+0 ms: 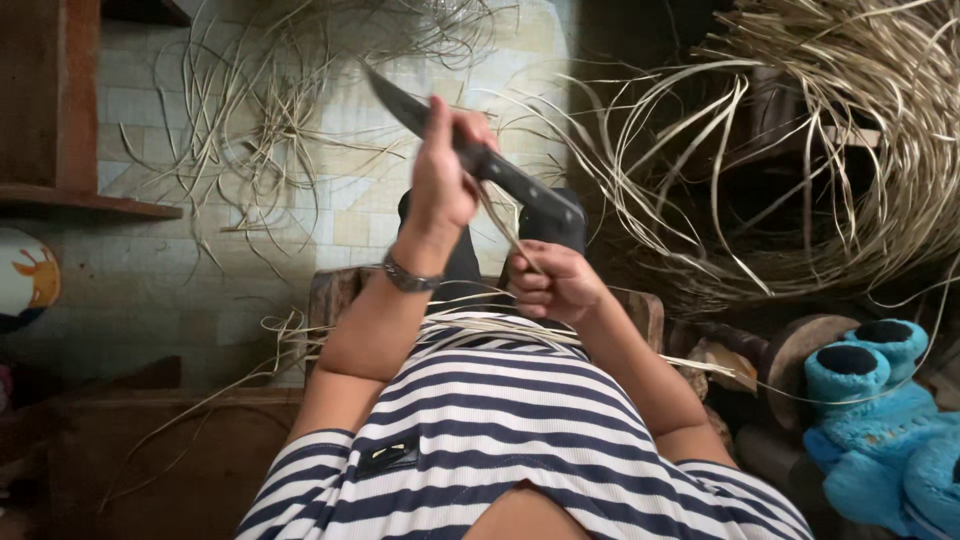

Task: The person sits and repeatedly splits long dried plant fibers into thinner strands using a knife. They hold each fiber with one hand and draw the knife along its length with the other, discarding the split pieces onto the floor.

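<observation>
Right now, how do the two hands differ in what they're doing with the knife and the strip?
The left hand is raised, pinching a thin cane strip against the knife; the right hand sits lower, closed around the knife's dark handle end. The left wrist wears a bracelet; the right is bare. Both are fisted.

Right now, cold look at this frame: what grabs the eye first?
The big dark knife at centre, blade angled up and left, gripped by the left hand while the right hand just below pinches a thin cane strip against it. Next, the huge tangle of pale cane strips filling the upper right, with looser ones scattered on the tiled floor upper left. A bright blue plush toy sits bottom right.
</observation>
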